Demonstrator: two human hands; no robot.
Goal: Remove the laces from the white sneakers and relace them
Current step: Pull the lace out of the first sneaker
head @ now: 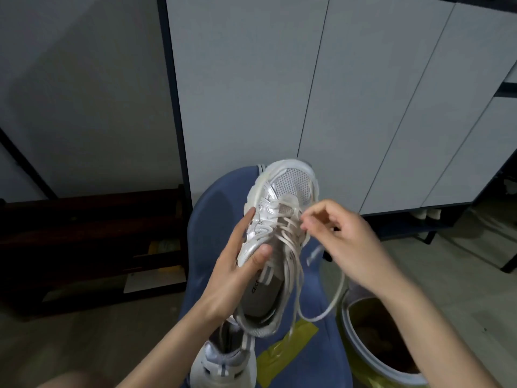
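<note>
Fingers of my right hand point(340, 236) pinch the lace point(291, 249) just beside the lower eyelets, curled together on it near the toe end. My left hand point(243, 257) cradles the white sneaker point(279, 219) from its side, thumb pressed on the upper, above the blue chair point(207, 233). The shoe's long axis runs away from me, toe pointing up and forward, heel opening toward me. Lace slack loops down to the right, so my right hand is nearer for the coming pull. A second sneaker point(223, 362) stands below.
</note>
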